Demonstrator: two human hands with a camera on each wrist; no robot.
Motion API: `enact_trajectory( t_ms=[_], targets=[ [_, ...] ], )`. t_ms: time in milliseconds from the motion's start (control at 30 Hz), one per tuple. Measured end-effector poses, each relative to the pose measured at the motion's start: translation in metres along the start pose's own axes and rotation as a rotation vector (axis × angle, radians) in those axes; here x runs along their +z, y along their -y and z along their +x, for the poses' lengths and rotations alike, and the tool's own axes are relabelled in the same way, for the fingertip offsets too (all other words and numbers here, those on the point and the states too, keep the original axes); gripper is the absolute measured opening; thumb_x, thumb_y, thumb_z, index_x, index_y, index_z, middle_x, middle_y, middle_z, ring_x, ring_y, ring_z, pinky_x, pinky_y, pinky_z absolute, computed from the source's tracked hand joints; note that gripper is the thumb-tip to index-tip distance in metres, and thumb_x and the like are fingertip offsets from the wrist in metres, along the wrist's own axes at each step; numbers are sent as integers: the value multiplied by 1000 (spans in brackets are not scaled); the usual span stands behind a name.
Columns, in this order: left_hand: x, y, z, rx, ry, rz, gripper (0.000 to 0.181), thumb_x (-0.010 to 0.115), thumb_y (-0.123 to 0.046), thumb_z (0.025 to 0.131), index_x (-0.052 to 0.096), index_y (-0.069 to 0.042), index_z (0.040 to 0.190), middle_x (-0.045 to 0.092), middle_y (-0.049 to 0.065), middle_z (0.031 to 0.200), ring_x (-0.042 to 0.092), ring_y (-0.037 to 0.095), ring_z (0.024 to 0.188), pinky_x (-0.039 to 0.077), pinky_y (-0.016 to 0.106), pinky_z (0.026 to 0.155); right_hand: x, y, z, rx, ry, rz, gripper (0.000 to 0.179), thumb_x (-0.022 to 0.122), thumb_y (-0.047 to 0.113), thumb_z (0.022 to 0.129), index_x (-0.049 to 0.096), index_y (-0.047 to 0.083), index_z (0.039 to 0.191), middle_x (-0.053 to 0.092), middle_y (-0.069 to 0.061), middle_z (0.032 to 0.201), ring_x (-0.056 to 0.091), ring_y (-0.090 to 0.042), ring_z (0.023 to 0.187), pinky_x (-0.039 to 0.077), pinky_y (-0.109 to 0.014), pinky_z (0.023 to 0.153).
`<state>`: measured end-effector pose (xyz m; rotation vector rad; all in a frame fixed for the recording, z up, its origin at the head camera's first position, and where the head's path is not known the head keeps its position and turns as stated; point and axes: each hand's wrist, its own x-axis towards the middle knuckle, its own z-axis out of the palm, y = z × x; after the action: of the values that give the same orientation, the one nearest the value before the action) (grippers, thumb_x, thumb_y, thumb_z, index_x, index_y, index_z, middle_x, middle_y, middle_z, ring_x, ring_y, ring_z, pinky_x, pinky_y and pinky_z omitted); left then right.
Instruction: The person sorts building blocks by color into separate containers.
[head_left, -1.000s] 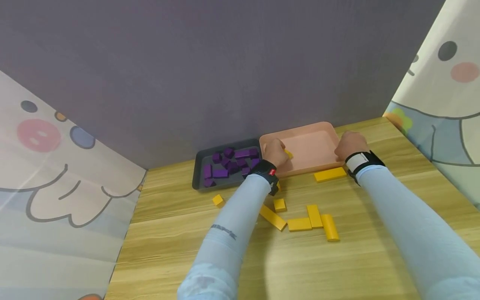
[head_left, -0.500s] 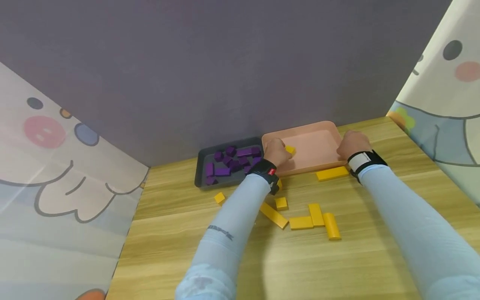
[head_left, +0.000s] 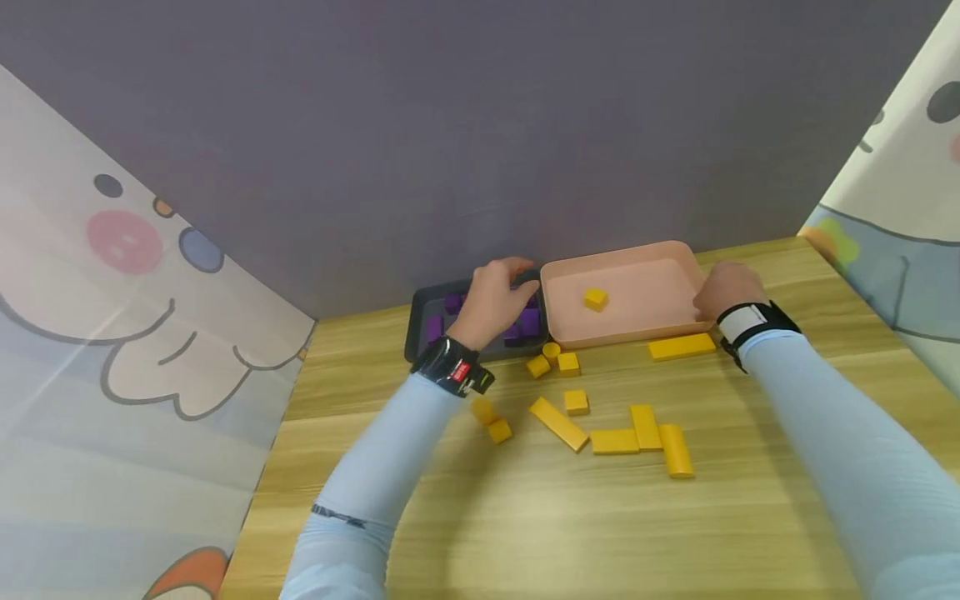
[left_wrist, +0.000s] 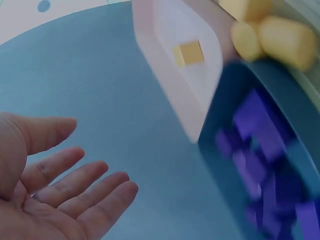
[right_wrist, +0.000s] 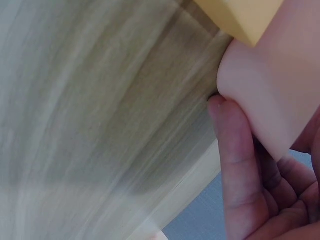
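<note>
My left hand (head_left: 491, 304) hangs over the dark grey tray (head_left: 413, 333), fingers spread loosely and holding nothing. Purple blocks (head_left: 529, 322) lie inside that tray, some hidden under the hand in the head view. Beside it stands a pink tray (head_left: 652, 287) with one yellow block (head_left: 596, 299) on its floor. At the pink tray's right end my right hand (head_left: 729, 287) grips the wall; the right wrist view shows fingers (right_wrist: 237, 155) against the outside, the rest partly hidden. A long yellow block (head_left: 682, 347) lies just in front of the pink tray.
Several yellow blocks lie on the wooden table (head_left: 585, 525), among them a half-round bar (head_left: 676, 451), a plank (head_left: 558, 423) and a cube (head_left: 576, 402). More yellow pieces sit near the trays' front corner. A grey wall (head_left: 480, 142) rises behind both trays.
My left hand has let go of the yellow block inside the pink tray and moved left over the dark tray, its fingers opening. The right hand stays at the pink tray's end.
</note>
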<state>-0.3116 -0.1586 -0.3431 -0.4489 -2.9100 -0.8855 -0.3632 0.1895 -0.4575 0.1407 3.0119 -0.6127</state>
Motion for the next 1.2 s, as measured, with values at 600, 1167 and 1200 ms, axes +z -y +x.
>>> enact_trajectory(
  t_ms=[600, 1167, 1200],
  targets=[
    [5, 59, -114, 93, 351, 95, 70, 79, -29, 91, 49, -16, 152, 50, 3, 157, 47, 23, 146, 40, 45, 119, -14, -24, -1, 46, 31, -73, 30, 74, 17, 84, 65, -10, 74, 56, -16, 65, 55, -32, 62, 46, -32, 53],
    [36, 74, -116, 175, 421, 213, 67, 63, 16, 82, 60, -12, 143, 63, 5, 144, 58, 23, 135, 46, 39, 114, -16, -22, -5, 78, 16, -82, 31, 74, 17, 83, 64, -11, 78, 56, -17, 67, 56, -32, 63, 47, -32, 52],
    [37, 74, -116, 175, 418, 216, 64, 64, 15, 82, 61, -12, 141, 65, 5, 141, 60, 22, 133, 48, 39, 113, -16, -23, -4, 81, 17, -81, 31, 75, 17, 83, 64, -11, 78, 56, -17, 67, 56, -32, 63, 47, -32, 52]
  ],
)
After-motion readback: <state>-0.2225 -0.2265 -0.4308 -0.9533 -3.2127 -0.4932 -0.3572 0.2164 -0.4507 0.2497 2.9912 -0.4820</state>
